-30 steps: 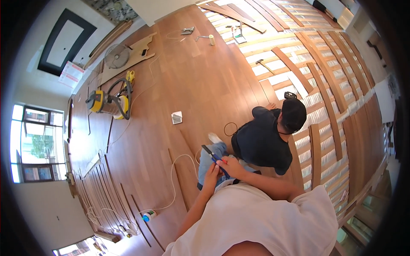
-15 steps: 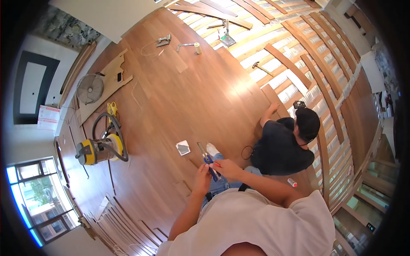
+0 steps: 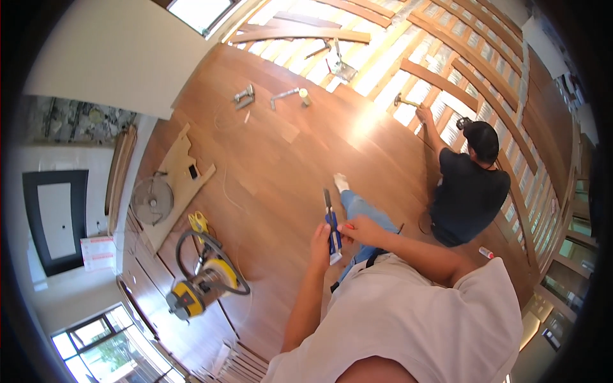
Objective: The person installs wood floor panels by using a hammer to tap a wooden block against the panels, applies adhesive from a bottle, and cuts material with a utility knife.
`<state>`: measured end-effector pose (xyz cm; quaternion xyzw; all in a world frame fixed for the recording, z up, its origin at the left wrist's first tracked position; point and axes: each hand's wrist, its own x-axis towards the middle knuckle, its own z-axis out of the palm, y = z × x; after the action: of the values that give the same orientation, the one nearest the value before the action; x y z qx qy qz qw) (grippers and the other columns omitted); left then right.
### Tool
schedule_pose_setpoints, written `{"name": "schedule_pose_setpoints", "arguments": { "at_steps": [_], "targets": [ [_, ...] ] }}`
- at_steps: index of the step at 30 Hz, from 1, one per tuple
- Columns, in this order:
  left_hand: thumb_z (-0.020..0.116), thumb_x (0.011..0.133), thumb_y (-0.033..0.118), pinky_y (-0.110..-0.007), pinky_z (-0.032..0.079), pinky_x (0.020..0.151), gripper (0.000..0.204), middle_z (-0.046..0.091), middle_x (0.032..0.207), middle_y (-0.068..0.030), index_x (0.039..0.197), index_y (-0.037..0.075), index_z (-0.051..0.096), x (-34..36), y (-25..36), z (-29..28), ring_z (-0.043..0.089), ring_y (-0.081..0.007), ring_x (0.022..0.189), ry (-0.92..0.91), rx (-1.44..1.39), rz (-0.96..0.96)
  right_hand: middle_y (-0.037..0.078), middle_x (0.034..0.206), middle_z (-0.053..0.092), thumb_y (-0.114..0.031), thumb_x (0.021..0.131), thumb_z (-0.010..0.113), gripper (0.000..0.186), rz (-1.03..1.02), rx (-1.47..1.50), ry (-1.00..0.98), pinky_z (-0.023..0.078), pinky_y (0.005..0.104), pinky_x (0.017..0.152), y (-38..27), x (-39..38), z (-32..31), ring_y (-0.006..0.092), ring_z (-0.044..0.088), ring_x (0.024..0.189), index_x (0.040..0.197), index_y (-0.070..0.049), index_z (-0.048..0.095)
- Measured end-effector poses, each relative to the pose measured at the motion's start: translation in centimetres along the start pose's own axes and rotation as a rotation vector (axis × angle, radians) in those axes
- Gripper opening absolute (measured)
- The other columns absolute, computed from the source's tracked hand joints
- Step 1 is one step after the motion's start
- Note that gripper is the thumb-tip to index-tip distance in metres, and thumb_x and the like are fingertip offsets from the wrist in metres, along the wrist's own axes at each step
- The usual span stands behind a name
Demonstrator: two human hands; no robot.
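Note:
In front of my waist my left hand [image 3: 320,245] is closed around a blue tool [image 3: 332,231] with a long, narrow dark strip pointing away from me and a pale lower end; I cannot make out its exact kind. My right hand [image 3: 362,230] is beside it, with its fingers bent around a small red-tipped stick [image 3: 348,226]. The stick's other end is hidden in the fingers. Wood floorboards lie under my stretched-out foot [image 3: 341,183].
A co-worker [image 3: 471,182] crouches at right, one hand at a hammer [image 3: 407,101] over open joists. A yellow-black vacuum [image 3: 203,290] and a fan [image 3: 152,200] stand at left. A nail gun [image 3: 243,96] lies far off; a white-red tube [image 3: 486,253] lies right.
My view has turned and shifted. The blue tool now points more straight away from me. The co-worker has reached out to the hammer, which was lying untouched before.

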<state>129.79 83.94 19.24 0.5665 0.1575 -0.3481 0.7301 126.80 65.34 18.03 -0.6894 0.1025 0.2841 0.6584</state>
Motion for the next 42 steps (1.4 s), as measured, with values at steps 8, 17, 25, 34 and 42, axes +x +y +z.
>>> {"name": "schedule_pose_setpoints", "arguments": {
  "at_steps": [8,17,25,34,42],
  "targets": [
    [0.049,0.106,0.039,-0.034,0.056,0.057,0.029,0.065,0.081,-0.0091,0.102,0.011,0.052,9.3,13.8,-8.6,0.064,-0.0205,0.062,0.170,0.041,-0.025,0.008,0.072,0.070,-0.046,0.100,0.057,0.046,-0.004,-0.145,0.033,0.054,0.0353,0.066,-12.2,16.1,-2.5,0.0198,0.068,0.067,0.083,-0.004,0.070],
    [0.052,0.106,0.037,-0.030,0.052,0.053,0.029,0.061,0.076,-0.0054,0.103,0.008,0.056,23.7,30.4,-10.5,0.061,-0.0157,0.059,0.051,-0.019,0.042,0.009,0.077,0.070,-0.040,0.103,0.056,0.042,-0.156,-0.047,-0.005,0.053,0.0349,0.064,-24.7,35.2,-4.4,0.0181,0.068,0.068,0.090,-0.001,0.066],
    [0.054,0.103,0.017,-0.034,0.057,0.064,0.012,0.064,0.089,-0.0084,0.109,0.006,0.054,41.1,40.7,-15.7,0.064,-0.0185,0.073,-0.271,-0.078,-0.046,0.009,0.078,0.067,-0.035,0.103,0.058,0.034,-0.097,0.239,0.439,0.052,0.0321,0.065,-28.8,46.6,-6.7,0.0142,0.064,0.071,0.098,-0.001,0.064],
    [0.057,0.093,-0.005,-0.034,0.057,0.079,0.031,0.062,0.101,-0.0093,0.122,0.005,0.049,53.0,55.1,-8.9,0.065,-0.0206,0.088,-0.523,0.098,-0.105,0.005,0.079,0.069,-0.056,0.103,0.053,0.051,-0.100,0.765,0.594,0.043,0.0238,0.050,-39.2,53.9,-8.4,0.0136,0.068,0.066,0.098,-0.006,0.064],
    [0.055,0.098,0.000,-0.037,0.055,0.087,0.059,0.060,0.115,-0.0129,0.152,0.010,0.033,63.0,60.6,-5.4,0.064,-0.0258,0.100,-0.555,0.123,-0.086,0.003,0.068,0.064,-0.063,0.099,0.054,0.058,-0.126,0.797,0.726,0.040,0.0232,0.047,-44.4,61.0,-16.6,0.0107,0.060,0.056,0.085,-0.007,0.064]
  ]
}}
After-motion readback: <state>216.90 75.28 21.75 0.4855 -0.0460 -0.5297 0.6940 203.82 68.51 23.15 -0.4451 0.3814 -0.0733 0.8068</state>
